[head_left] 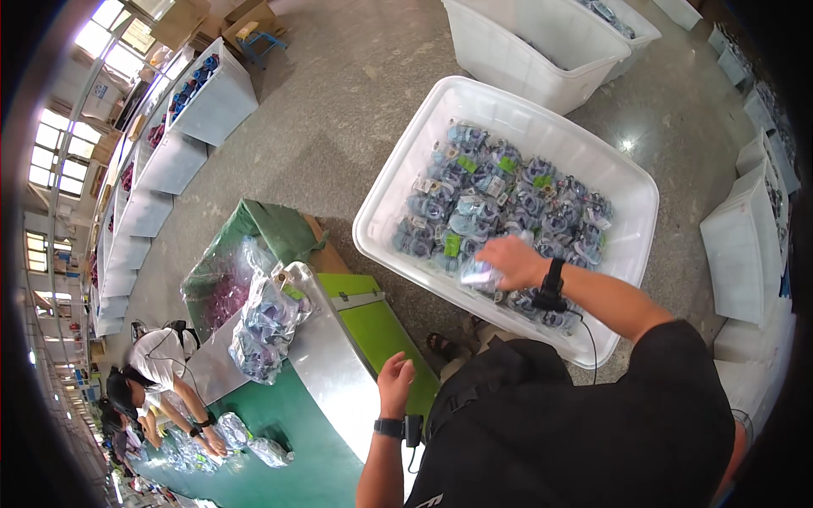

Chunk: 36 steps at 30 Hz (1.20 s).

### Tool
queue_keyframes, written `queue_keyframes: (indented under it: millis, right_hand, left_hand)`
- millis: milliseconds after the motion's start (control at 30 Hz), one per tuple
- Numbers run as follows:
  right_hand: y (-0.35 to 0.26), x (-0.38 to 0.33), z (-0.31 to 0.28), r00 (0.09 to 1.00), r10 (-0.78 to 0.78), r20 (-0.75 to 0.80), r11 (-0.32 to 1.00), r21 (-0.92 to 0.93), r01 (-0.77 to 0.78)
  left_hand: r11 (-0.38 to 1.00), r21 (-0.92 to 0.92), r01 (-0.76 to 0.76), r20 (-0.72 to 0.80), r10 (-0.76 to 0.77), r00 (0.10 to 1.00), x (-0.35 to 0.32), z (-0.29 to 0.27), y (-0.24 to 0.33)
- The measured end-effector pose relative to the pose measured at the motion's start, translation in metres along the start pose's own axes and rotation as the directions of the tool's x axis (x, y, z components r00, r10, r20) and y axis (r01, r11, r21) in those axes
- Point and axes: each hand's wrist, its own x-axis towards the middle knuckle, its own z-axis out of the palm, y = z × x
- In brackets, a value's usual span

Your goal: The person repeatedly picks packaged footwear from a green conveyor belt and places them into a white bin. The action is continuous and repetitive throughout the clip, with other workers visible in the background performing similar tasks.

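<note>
A large white plastic bin [542, 118] stands before me, its floor covered with light blue and grey shoes [474, 216] in clear plastic bags, several with bright green tags. My right hand [515, 261] reaches in over the near side, its fingers closed on a clear-bagged pair of shoes [480, 275]. The hand partly covers that bag. Beside the table's edge, close to my body, my left hand [395, 383] is raised with curled fingers and no thing showing in it. Both wrists wear dark bands with small devices.
A heap of bagged shoes [267, 326] lies on the metal edge of the green-topped table [305, 423]. Behind it is a green-draped box [275, 229]. A co-worker [161, 364] handles bagged items at the table's left. More white bins [533, 59] stand ahead and along both sides.
</note>
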Motion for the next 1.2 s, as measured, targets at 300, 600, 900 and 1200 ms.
queue_keyframes:
  millis: [300,600,900,1200]
  right_hand:
    - [0.11,0.034,-0.03,0.957,0.191,-0.218,0.968,-0.121,-0.22]
    - [0.098,-0.001,0.036,0.895,0.445,0.027,0.889,0.109,-0.445]
    - [0.055,-0.051,0.124,0.908,0.243,0.342,0.938,0.156,-0.31]
    - [0.057,-0.116,0.182,0.835,0.386,0.393,0.855,0.187,-0.483]
  left_hand:
    - [0.978,-0.095,0.188,-0.252,-0.206,0.946,-0.063,-0.058,-0.068]
    - [0.95,-0.223,0.218,-0.324,-0.283,0.903,-0.108,-0.085,-0.125]
    - [0.921,-0.326,0.213,-0.362,-0.33,0.872,-0.118,-0.13,-0.179]
    - [0.976,-0.191,0.101,-0.549,-0.191,0.814,-0.108,-0.196,-0.21]
